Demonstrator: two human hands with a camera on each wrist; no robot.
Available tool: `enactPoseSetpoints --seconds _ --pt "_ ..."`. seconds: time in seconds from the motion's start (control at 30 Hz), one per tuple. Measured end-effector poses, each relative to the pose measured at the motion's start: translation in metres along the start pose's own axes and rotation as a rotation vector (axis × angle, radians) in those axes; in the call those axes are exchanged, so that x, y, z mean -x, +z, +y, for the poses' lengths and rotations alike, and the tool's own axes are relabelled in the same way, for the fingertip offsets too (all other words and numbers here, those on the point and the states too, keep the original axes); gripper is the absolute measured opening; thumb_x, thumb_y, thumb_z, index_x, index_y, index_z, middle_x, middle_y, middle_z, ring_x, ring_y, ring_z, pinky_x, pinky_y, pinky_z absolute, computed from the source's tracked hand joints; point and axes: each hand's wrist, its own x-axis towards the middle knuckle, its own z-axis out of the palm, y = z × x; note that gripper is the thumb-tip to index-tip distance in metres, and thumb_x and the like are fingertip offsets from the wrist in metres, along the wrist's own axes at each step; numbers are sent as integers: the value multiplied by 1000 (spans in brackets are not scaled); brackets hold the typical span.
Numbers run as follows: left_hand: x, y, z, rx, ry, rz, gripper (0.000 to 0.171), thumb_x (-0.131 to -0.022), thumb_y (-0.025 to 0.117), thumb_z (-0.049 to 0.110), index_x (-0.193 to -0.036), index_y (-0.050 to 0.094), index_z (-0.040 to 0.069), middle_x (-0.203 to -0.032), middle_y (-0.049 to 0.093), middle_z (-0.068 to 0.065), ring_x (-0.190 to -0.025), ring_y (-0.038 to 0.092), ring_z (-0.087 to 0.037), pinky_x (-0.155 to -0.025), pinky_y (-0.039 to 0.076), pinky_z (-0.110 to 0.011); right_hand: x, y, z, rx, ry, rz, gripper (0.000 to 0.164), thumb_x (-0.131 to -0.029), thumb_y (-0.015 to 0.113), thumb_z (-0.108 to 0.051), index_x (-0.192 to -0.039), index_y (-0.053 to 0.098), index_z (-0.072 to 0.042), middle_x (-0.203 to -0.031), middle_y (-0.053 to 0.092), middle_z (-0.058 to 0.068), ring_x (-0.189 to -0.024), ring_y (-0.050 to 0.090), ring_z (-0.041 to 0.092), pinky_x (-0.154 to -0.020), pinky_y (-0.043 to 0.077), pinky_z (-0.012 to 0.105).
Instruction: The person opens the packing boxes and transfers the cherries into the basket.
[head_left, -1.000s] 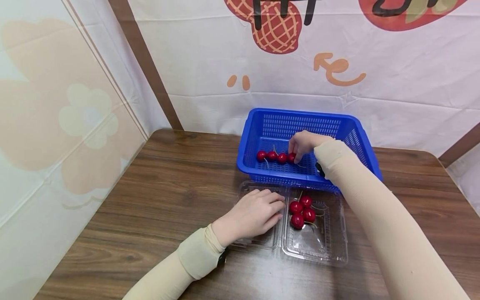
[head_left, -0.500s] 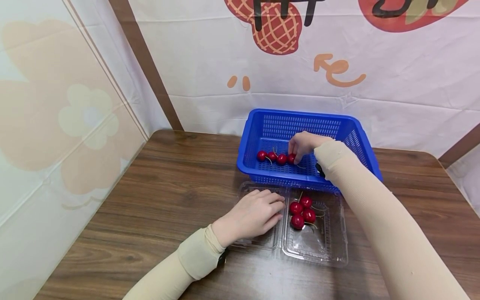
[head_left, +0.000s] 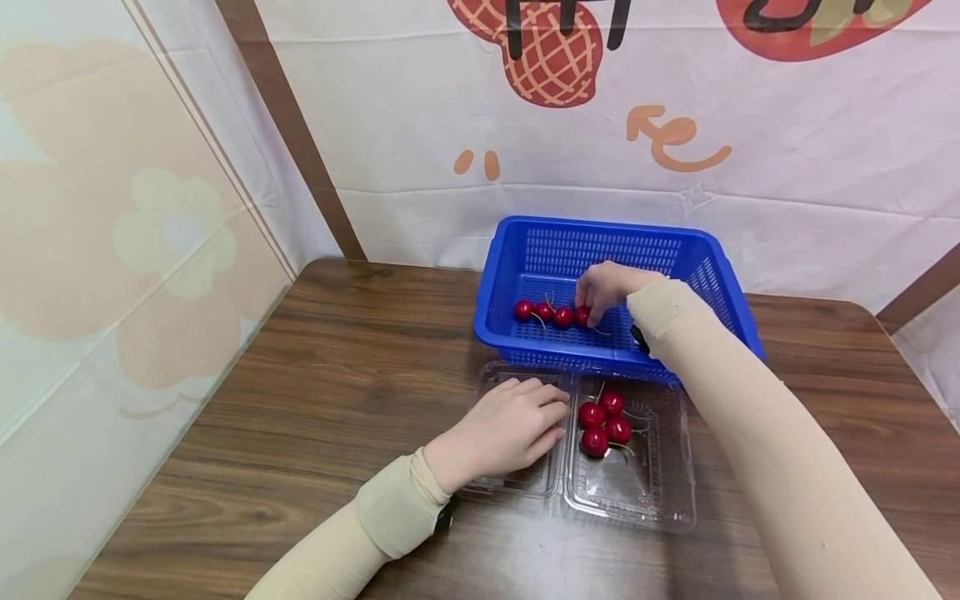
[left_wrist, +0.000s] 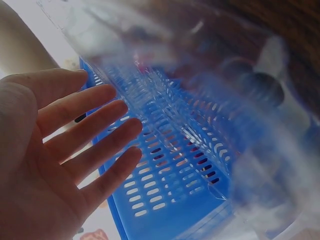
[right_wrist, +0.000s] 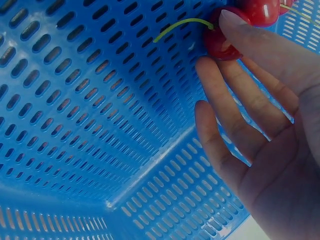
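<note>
In the head view my right hand point(head_left: 609, 283) reaches into the blue plastic basket point(head_left: 491, 275). It pinches a red cherry point(head_left: 582, 317) at the right end of a short row of cherries point(head_left: 563, 317). The right wrist view has the thumb on that cherry point(right_wrist: 220, 46), whose green stem points left, with fingers curled below it. My left hand point(head_left: 506, 429) lies relaxed over the left half of an opened clear plastic clamshell box point(head_left: 622, 497). Its fingertips are close to the middle hinge. Several cherries point(head_left: 618, 430) with stems sit clustered in the box's right half.
The basket stands at the back of the wooden table point(head_left: 337, 392), right behind the clamshell box. Beyond it hangs a white printed cloth point(head_left: 405, 117). Another pale cloth point(head_left: 75, 250) with flowers runs along the left side.
Both hands stay where they were. The leftmost cherry in the basket has shifted very slightly, and its stem now leans further right. The box and its cherries have not moved.
</note>
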Motion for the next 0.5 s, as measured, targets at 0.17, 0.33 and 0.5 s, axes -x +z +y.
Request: enactPoseSetpoints --seconds 0.17,0.33,0.5 --pt "0 0 0 -1 0 0 24 -87 55 30 -103 68 17 -112 64 4 -99 56 -13 -75 48 -30 1 -1 0 -4 0 -2 35 -68 78 -12 -101 66 -6 -102 67 12 -90 60 23 -82 51 43" --pt "0 0 0 2 0 -3 24 -88 55 30 -102 68 17 -112 64 4 -99 56 -13 -76 48 -30 1 -1 0 -12 1 -6 35 -69 78 -12 -101 65 -6 -103 67 12 -91 60 23 -83 51 43" --pt "0 0 0 4 -1 -5 24 -88 55 30 -103 68 17 -112 64 4 -99 56 -13 -76 48 -30 1 0 0 -16 6 -7 35 -69 78 -12 -101 65 -7 -103 66 12 -92 60 23 -83 51 42"
